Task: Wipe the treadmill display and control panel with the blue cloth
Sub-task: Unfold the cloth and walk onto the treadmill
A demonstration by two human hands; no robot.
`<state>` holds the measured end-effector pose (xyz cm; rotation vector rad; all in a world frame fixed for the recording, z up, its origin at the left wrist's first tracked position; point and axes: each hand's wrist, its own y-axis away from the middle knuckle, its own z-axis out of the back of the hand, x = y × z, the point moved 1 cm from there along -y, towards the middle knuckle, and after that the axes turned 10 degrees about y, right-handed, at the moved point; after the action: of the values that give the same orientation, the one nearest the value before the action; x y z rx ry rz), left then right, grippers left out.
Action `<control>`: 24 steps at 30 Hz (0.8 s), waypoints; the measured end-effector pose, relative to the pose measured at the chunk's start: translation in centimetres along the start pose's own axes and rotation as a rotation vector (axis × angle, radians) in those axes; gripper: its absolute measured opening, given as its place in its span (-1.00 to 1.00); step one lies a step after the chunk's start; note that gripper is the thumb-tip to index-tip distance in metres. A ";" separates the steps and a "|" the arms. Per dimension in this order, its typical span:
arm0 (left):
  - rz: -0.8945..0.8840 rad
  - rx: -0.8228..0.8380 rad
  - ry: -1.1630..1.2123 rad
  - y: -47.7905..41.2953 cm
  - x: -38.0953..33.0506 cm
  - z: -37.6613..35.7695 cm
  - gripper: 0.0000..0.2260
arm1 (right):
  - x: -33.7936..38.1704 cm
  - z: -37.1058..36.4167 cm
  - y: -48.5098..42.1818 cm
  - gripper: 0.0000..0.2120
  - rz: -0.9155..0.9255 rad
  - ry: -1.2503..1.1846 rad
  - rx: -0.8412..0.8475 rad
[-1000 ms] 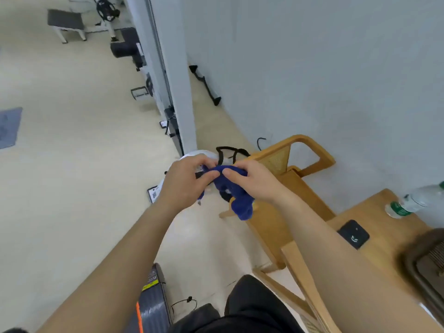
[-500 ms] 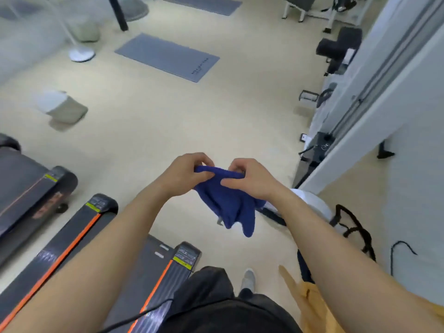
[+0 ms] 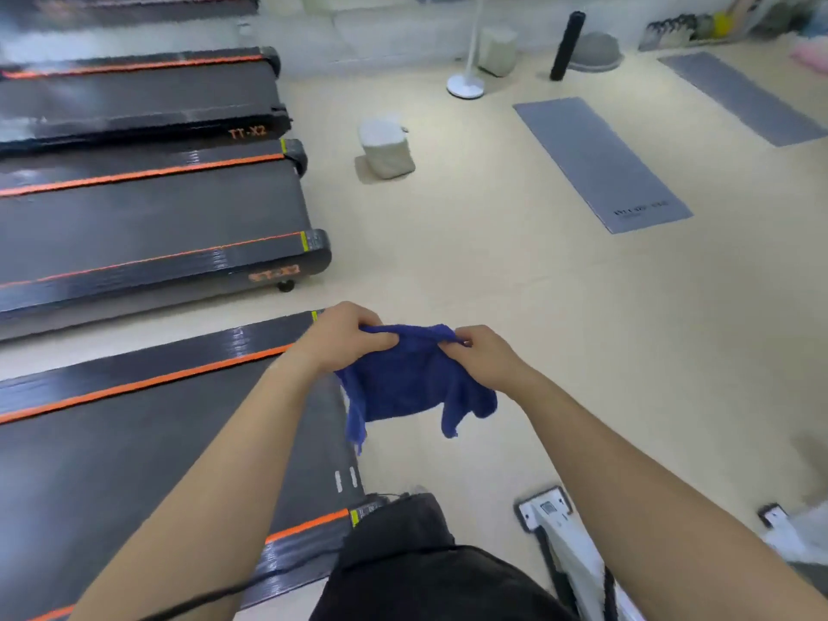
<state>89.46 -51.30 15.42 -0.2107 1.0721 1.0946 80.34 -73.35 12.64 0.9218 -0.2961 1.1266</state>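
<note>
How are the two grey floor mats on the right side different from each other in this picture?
The nearer grey mat lies wholly in view, while the farther grey mat is cut off by the right edge. The nearer grey mat carries a line of small print at its near end; no print shows on the farther grey mat. Both are flat, long, the same grey, and lie roughly parallel on the pale floor.

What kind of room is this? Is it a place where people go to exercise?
Most likely a gym or fitness room. Several treadmills stand side by side on the left, and grey exercise mats lie on the pale floor. The hands hold a blue cloth in the air.
</note>
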 end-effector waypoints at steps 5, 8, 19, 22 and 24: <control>0.128 -0.229 0.091 -1.2 5.1 7.4 -0.72 | 10.7 -0.5 -9.7 -0.70 0.196 0.112 0.174; 0.234 -0.365 0.125 -0.3 8.1 10.9 -0.75 | 16.5 -2.4 -14.1 -0.74 0.298 0.224 0.282; 0.801 -0.923 0.246 4.5 16.7 23.7 -0.68 | 40.7 -13.3 -26.7 -0.72 0.748 0.471 0.716; 0.902 -1.194 0.281 7.4 16.8 27.2 -0.62 | 47.5 -17.0 -26.9 -0.68 0.901 0.487 0.816; 0.954 -1.362 0.285 9.9 16.2 29.1 -0.61 | 51.4 -19.1 -25.8 -0.75 1.026 0.512 0.852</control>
<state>99.72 -18.53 20.96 -1.0142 0.4442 2.6189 120.80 -29.06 20.91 1.1875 0.2089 2.4977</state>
